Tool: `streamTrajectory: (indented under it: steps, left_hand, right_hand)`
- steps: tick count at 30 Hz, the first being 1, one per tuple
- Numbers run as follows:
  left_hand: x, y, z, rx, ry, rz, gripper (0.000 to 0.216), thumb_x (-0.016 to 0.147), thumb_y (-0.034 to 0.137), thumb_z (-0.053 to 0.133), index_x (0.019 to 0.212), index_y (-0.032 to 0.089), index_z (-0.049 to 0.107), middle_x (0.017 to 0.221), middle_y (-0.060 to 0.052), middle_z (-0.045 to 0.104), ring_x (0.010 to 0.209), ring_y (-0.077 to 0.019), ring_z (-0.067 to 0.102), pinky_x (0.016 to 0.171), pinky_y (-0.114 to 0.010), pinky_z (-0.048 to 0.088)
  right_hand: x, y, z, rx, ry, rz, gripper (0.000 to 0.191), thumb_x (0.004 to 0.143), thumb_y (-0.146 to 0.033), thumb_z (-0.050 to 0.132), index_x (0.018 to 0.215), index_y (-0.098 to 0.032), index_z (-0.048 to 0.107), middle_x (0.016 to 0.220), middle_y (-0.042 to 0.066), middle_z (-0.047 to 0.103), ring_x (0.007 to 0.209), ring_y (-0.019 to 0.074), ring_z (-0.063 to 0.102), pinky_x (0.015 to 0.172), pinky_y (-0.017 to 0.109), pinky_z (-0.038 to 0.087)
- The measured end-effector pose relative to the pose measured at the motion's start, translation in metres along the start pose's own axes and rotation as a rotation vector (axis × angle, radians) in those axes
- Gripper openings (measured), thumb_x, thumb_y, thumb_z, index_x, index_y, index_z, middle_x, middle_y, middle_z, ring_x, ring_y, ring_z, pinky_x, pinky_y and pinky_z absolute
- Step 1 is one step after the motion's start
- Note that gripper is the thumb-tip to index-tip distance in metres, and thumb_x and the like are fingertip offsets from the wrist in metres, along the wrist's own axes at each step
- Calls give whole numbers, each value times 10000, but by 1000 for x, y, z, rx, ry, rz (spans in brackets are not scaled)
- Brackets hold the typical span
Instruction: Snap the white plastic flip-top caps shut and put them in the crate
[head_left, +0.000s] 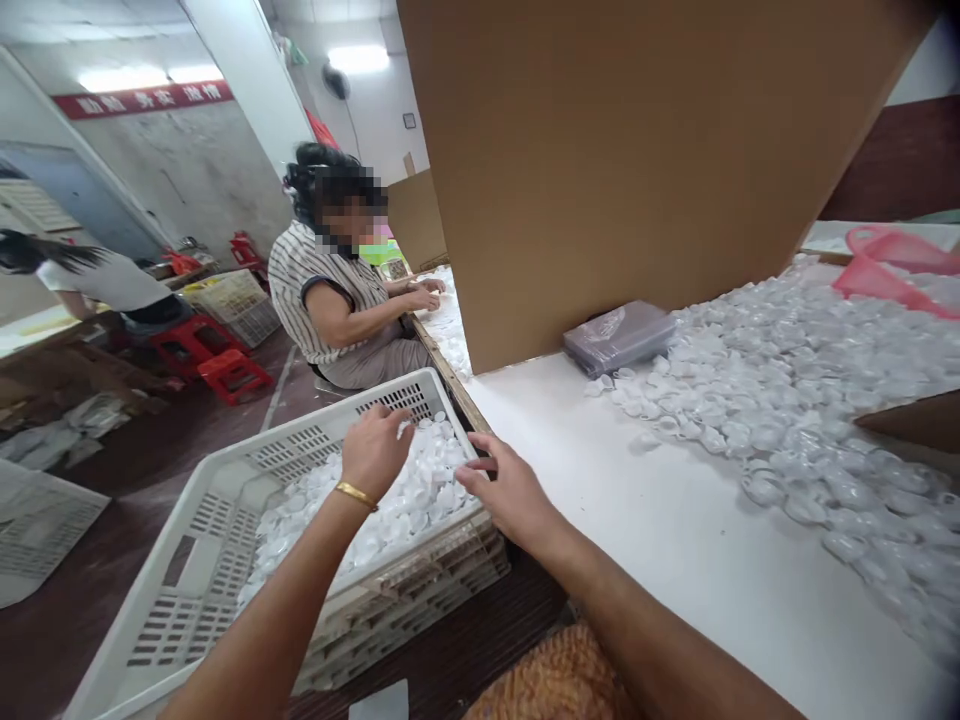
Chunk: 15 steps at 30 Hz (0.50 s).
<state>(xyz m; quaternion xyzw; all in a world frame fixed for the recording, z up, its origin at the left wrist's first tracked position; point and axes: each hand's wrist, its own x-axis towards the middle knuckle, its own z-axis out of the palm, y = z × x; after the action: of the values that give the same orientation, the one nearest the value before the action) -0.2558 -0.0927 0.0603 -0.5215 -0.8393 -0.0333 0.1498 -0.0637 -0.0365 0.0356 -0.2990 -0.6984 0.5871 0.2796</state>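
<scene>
Over the white plastic crate [187, 500] my left hand [377, 452], with a gold bracelet at the wrist, hovers with its fingers loosely bent and apart. Nothing shows in it. Small clear-white plastic pieces [300, 520] partly fill the crate beneath. My right hand [511, 492] is at the crate's right rim beside the table edge, thumb and fingers spread, with no object visible between them. To the right, a large heap of similar clear plastic pieces [787, 360] covers part of the white tabletop [600, 500].
A tall cardboard panel [637, 160] stands on the table, with a stack of clear plastic bags [620, 337] at its foot. A pink plastic basket [892, 270] lies far right. A co-worker [330, 290] sits beyond the crate; red stools [232, 375] stand at left.
</scene>
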Motion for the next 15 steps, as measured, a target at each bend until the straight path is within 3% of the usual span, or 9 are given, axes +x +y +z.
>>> streamTrajectory:
  steps: [2, 5, 8, 10, 15]
  left_hand:
    - [-4, 0, 0, -65, 84, 49, 337, 844, 348, 399, 1013, 191, 645, 934, -98, 610, 865, -238, 582, 743, -358, 462]
    - [-9, 31, 10, -300, 62, 211, 331, 852, 383, 385, 990, 216, 635, 948, -68, 610, 861, -211, 584, 776, -341, 462]
    - [-11, 91, 26, -533, -30, 404, 314, 853, 401, 390, 997, 248, 624, 992, -49, 597, 863, -204, 581, 709, -317, 477]
    - [-15, 138, 34, -650, -71, 560, 302, 850, 394, 407, 1002, 254, 628, 1020, -55, 587, 892, -209, 574, 710, -318, 483]
    - [-32, 260, 37, -692, -170, 1007, 335, 841, 364, 463, 1115, 240, 608, 1140, -102, 545, 1069, -248, 495, 907, -402, 427]
  right_hand:
    - [-7, -2, 4, 3, -22, -95, 438, 760, -256, 574, 1192, -212, 508, 1217, 84, 521, 975, 175, 571, 748, 298, 520]
    - [-44, 3, -22, -97, -54, -201, 354, 782, -214, 554, 1135, -240, 559, 1181, 46, 548, 965, 151, 572, 772, 277, 518]
    - [-96, 19, -62, -225, 20, -142, 304, 795, -206, 548, 1094, -239, 589, 1117, 27, 596, 953, 139, 584, 837, 275, 496]
    - [-134, 33, -91, -288, 160, -36, 287, 808, -209, 532, 1087, -230, 594, 1125, 33, 598, 973, 142, 583, 826, 266, 501]
    - [-237, 56, -156, -503, 559, 333, 289, 869, -301, 439, 1115, -234, 576, 1209, 71, 554, 983, 179, 590, 789, 332, 529]
